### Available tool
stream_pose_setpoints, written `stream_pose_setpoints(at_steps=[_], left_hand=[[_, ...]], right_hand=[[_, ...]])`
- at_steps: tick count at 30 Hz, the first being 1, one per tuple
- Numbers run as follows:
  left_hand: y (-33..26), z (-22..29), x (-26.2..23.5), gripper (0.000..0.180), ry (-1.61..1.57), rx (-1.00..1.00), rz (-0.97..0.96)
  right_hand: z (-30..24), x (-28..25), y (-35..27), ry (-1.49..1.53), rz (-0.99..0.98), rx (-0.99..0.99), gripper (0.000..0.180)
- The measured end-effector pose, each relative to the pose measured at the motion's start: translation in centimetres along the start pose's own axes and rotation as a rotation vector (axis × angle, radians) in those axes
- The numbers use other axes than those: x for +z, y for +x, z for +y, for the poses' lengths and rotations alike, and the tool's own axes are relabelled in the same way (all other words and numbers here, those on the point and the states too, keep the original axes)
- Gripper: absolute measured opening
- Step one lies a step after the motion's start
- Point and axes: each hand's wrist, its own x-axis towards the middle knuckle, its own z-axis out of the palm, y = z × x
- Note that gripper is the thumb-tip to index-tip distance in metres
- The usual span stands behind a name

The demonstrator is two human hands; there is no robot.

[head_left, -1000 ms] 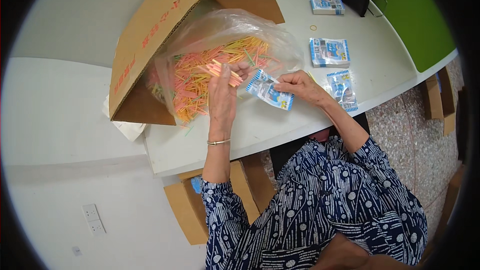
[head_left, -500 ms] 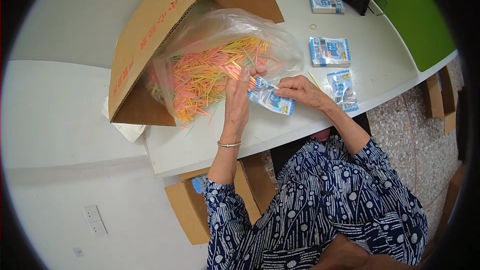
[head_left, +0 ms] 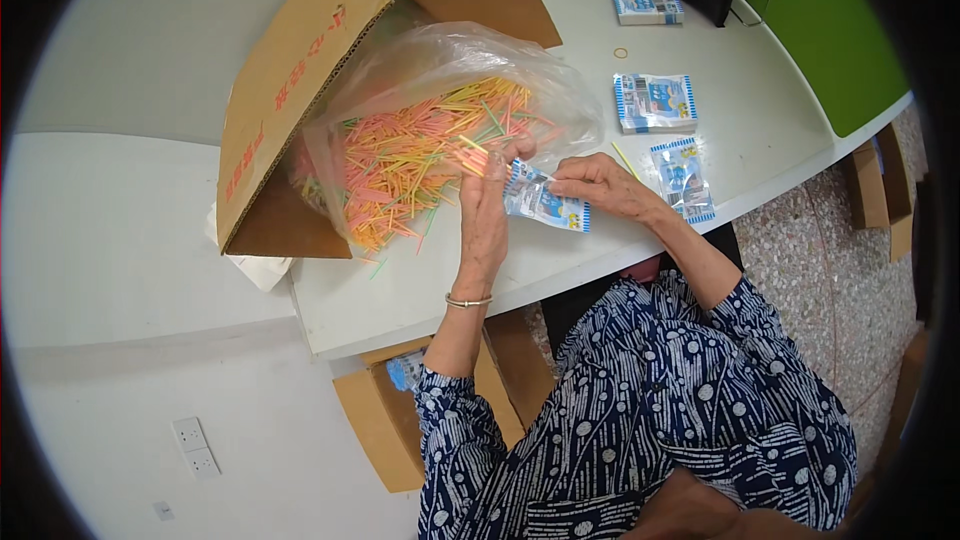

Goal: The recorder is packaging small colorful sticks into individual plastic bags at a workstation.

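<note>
One bundle of pastel sticks is pinched in the part-curled left hand, slanting down toward the right hand, whose closed pinch grips a blue-and-white packet between the hands, its long axis sloping likewise. Sticks seem to be meeting packet; next likely calls for aligning both.

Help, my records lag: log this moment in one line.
left hand: holds thin pink-yellow sticks | right hand: holds blue-white plastic packet

Left hand grips sticks, right hand a packet.
</note>
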Motion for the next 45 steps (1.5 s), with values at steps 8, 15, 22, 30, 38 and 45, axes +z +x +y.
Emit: stream_pose_setpoints(at_steps=[8, 15, 22, 30, 38, 45], left_hand=[[-0.6, -0.8, -1.1, 0.041, 0.13, -0.032, 0.029], [1.1, -0.3, -2.7, 0.035, 0.15, 0.082, 0.046], [2.6, -0.4, -4.2, 0.028, 0.638, 0.166, 0.009], [2.1, -0.3, -2.4, 0.031, 0.241, 0.188, 0.042], [1.0, 1.0, -2.2, 0.03, 0.313, 0.055, -0.081], [-0.5, -0.5, -4.7, 0.022, 0.488, -0.009, -0.091]], right_hand=[[0.7, 0.7, 0.4, 0.052, 0.024, -0.023, 0.024], [1.0, 1.2, 2.8, 0.016, 0.114, -0.153, 0.021], [1.3, 0.8, 4.3, -0.006, 0.173, -0.159, 0.022], [-0.6, 1.5, 3.5, 0.228, 0.127, -0.09, 0.027], [-1.2, 0.9, 2.2, 0.051, -0.072, 0.077, 0.028], [-1.7, -1.0, -1.3, -0.352, 0.187, -0.182, 0.034]])
